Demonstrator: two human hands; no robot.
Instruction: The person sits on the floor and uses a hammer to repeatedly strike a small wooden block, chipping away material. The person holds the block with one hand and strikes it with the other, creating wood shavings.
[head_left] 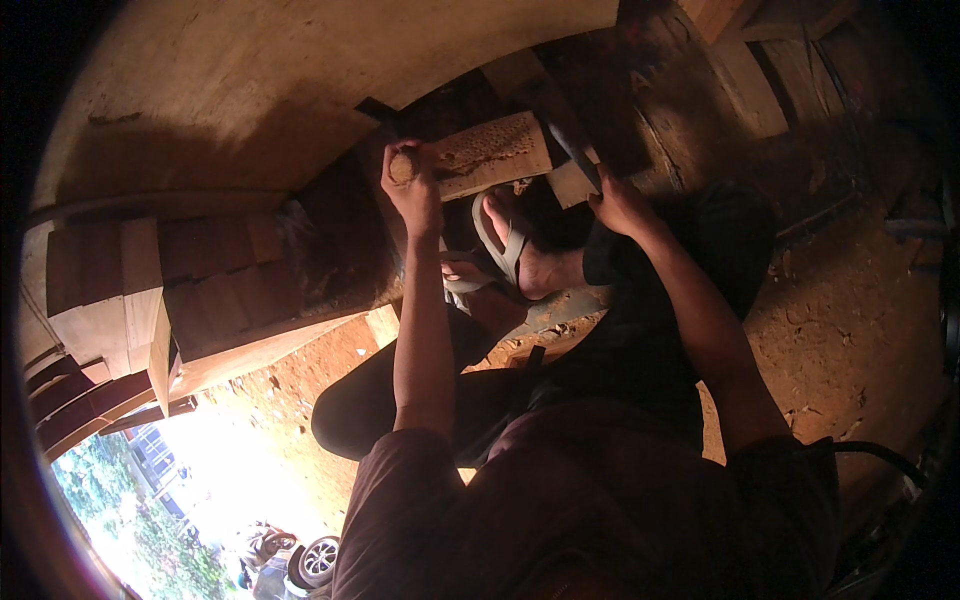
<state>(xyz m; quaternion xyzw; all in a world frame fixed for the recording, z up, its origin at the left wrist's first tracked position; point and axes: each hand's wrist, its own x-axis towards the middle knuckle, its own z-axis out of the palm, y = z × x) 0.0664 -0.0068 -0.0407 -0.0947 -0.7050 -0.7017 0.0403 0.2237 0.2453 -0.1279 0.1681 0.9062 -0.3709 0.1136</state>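
My left hand (412,205) is closed around a round-ended wooden piece (403,167), whose pale tip faces up. The rest of that piece is hidden by my fingers. To its right lies a wooden block (495,150) with a rough, pitted upper face, close by my left hand. My right hand (622,207) grips a long, narrow dark tool (573,150) that slants up and left past the block's right end. Its exact kind is too dim to make out. Whether the tool touches the block I cannot tell.
My sandalled feet (508,240) are just below the block. Stacked wooden pieces (95,290) stand at the left, and a large pale wooden panel (250,90) fills the upper left. More boards (740,90) lie at upper right. A wheeled vehicle (318,562) is outside at lower left.
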